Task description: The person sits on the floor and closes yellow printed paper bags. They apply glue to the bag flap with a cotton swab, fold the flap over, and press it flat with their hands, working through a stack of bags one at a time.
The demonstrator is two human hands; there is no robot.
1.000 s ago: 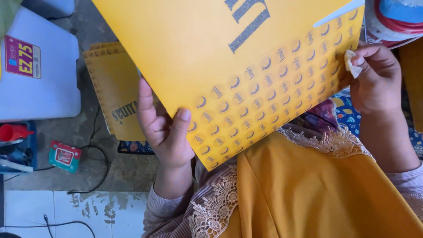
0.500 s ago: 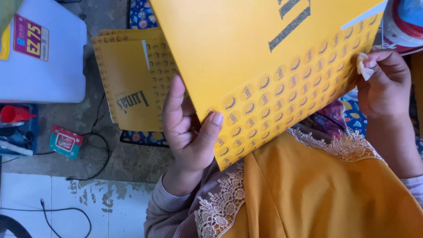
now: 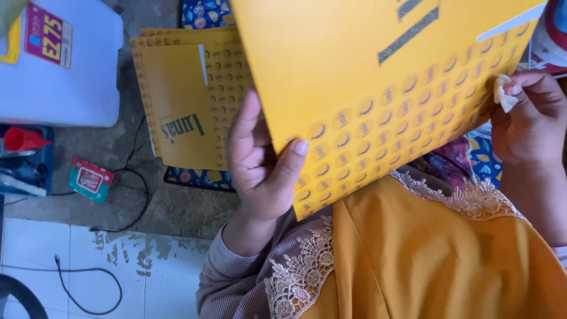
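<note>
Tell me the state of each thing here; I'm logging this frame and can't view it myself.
Large yellow card sheet: held up, tilted.
Left hand: thumb on the sheet's patterned edge, fingers behind it.
Right hand: at the sheet's right edge, pinching a small white scrap.
Stack of yellow sheets: lying flat on the floor.
Black cable: slack on the floor.

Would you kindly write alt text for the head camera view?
Two hands hold up a large yellow printed card: the left hand grips its lower edge, the right hand its right edge, pinching a small white scrap. More yellow cards lie on the floor.
</note>
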